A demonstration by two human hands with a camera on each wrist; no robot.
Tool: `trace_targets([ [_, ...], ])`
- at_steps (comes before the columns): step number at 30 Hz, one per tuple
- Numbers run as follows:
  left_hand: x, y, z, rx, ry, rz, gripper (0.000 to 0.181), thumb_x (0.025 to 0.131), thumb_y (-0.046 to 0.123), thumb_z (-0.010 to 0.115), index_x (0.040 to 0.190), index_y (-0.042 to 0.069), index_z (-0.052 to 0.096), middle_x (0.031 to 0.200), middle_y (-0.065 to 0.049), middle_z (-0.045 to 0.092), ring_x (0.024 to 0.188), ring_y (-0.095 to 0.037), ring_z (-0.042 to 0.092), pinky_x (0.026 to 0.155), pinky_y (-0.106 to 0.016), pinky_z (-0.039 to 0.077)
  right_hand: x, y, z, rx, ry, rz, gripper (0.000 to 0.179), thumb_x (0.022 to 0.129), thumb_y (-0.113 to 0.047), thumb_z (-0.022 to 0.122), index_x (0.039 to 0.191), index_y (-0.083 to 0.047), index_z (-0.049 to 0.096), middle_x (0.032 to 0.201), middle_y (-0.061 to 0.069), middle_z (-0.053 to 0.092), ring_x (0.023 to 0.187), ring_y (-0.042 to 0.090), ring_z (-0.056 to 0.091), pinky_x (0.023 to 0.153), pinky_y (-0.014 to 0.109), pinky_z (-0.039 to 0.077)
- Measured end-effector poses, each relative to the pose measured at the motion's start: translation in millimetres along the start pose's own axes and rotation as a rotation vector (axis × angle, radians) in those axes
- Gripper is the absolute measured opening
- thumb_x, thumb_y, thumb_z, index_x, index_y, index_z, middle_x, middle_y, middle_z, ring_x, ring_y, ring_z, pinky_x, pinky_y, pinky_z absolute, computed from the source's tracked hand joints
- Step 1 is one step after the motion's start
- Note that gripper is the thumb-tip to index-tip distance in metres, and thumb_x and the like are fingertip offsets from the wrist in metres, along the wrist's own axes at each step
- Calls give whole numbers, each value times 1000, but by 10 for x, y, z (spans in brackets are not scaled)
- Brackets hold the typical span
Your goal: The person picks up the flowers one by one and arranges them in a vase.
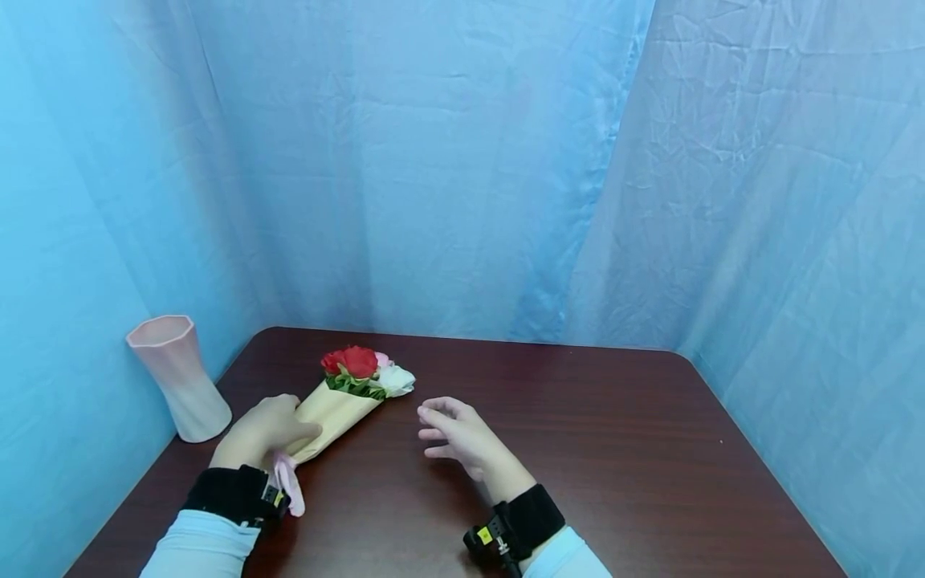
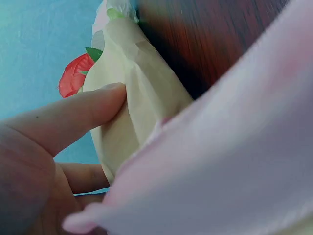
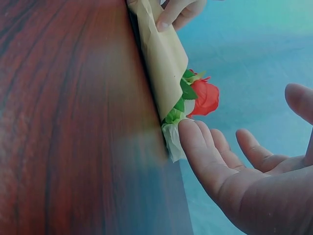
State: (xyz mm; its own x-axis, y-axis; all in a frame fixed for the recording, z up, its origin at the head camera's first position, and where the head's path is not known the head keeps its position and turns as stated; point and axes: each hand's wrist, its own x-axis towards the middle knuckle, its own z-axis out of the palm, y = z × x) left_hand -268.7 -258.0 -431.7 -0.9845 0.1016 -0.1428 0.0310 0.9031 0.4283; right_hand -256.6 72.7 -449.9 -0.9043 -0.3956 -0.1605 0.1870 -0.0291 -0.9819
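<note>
A flower bouquet [image 1: 335, 417] in cream wrapping paper lies slanted on the table, its blooms toward the back. Red roses [image 1: 357, 361], a white flower [image 1: 396, 380] and a bit of pink show above green leaves. My left hand [image 1: 266, 429] grips the lower part of the wrapper; in the left wrist view the thumb [image 2: 100, 103] presses on the paper, with other fingers partly hidden behind it. A pale pink ribbon [image 1: 289, 486] hangs at the tied end beside that wrist. To the right of the bouquet, my right hand [image 1: 466, 441] hovers with relaxed fingers, holding nothing.
A pink and white vase [image 1: 181, 381] with a wavy mouth stands upright at the table's left edge, just beyond my left hand. The dark brown wooden table [image 1: 614, 449] stretches to the right. Blue curtains [image 1: 448, 160] hang around the back and sides.
</note>
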Motion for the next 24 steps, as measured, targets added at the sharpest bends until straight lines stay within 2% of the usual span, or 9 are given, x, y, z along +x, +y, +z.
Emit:
trace_targets([
  [5,38,101,52,8,-13,9,67,87,35,76,123,-18,55,103,-21,66,84,-28,58,79,-46,51,-11,5,-57,0,6,-6,54,99,-39,67,137,-4,52,138,23,55,125,41,57,92,47,56],
  [14,105,314,144,83,-23,-3,63,88,37,75,122,-13,59,102,-17,65,82,-28,58,75,-45,51,-5,16,-164,-42,50,-26,55,99,-40,67,137,-3,52,143,21,52,126,42,56,92,48,56],
  [21,135,481,240,80,-26,13,48,89,37,74,107,-5,63,76,-10,57,62,-23,55,59,-36,47,-27,14,-264,-92,91,-29,60,98,-41,68,140,-2,51,142,19,53,126,42,56,92,47,56],
  [24,157,565,271,79,-20,35,42,89,38,74,100,-2,62,71,-9,54,58,-22,53,56,-34,46,-34,11,-311,-102,103,-31,62,98,-41,68,141,-1,50,142,21,53,126,42,56,92,47,56],
])
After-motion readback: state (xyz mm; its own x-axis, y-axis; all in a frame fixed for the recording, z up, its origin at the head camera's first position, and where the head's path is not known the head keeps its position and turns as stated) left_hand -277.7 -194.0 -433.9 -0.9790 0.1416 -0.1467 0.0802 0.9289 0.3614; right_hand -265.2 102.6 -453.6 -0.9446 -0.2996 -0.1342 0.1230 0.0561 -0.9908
